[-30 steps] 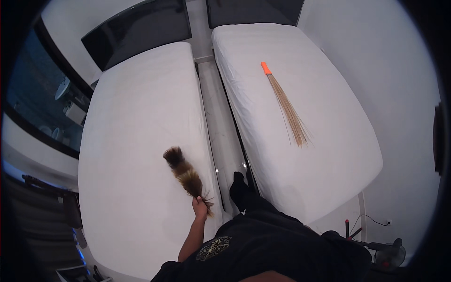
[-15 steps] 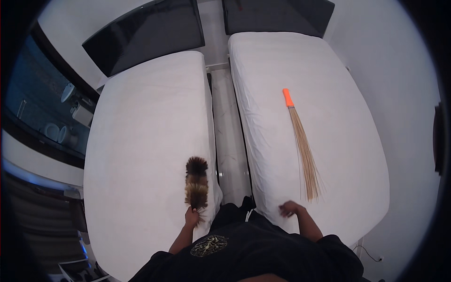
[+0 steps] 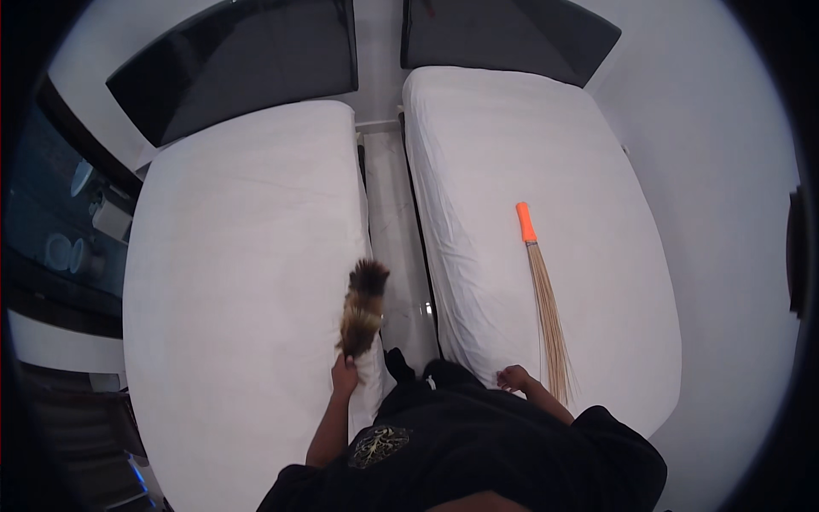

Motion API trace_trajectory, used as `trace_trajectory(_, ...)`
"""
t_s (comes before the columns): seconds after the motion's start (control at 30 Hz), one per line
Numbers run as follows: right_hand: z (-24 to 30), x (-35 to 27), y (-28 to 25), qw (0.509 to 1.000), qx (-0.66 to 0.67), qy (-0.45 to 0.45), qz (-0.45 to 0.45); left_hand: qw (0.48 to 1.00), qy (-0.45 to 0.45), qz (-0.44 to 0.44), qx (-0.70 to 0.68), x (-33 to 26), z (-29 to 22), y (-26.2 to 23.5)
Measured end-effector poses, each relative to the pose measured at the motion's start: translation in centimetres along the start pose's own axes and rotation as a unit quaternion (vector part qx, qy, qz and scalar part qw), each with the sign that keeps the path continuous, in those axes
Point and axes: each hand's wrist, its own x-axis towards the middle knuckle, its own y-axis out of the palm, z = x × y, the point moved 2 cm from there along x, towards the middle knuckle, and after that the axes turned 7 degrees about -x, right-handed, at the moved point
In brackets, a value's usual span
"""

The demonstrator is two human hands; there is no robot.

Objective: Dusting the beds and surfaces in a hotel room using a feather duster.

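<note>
My left hand (image 3: 344, 376) is closed round the lower end of a feather duster (image 3: 364, 309), whose handle is mostly hidden by the fingers. Brown, tan and dark bands run along its feathers, and its tip leans right over the inner edge of the left bed (image 3: 230, 256). Empty and with loosely bent fingers, my right hand (image 3: 514, 378) hovers by the near inner corner of the right bed (image 3: 597, 256). To the right of that hand, a stick broom (image 3: 548, 311) with an orange grip lies on the white sheet, its bristles toward me.
A narrow tiled gap (image 3: 395, 205) separates the two beds, and I stand at its near end. Dark glossy headboards (image 3: 247, 64) rise at the far side. At left, a dark-framed opening (image 3: 72, 230) shows white bathroom fixtures. A white wall borders the right bed.
The duster has swung from upright to tilted right, toward the gap. My view has moved forward, so the broom appears nearer. My right hand has drawn slightly left, its fingers more curled.
</note>
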Motion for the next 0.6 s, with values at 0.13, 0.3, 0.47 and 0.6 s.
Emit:
trace_trajectory(0.13,-1.6,2.1,-0.3,0.995,-0.095,0.001,0.007,0.999,-0.003,0.014,-0.037,6.7,-2.7,1.5)
trace_trajectory(0.3,-1.7,7.8,-2.7,0.941,-0.282,-0.188,0.0,0.999,-0.034,0.04,0.002,12.1,-4.0,3.3)
trace_trajectory(0.47,0.7,11.1,-7.3,0.982,-0.026,0.117,0.145,0.993,-0.076,0.092,0.004,15.4,-5.2,5.6)
trace_trajectory(0.6,4.2,11.0,-10.0,0.947,-0.011,0.136,0.29,0.988,-0.082,0.114,0.069,18.9,-7.5,7.9)
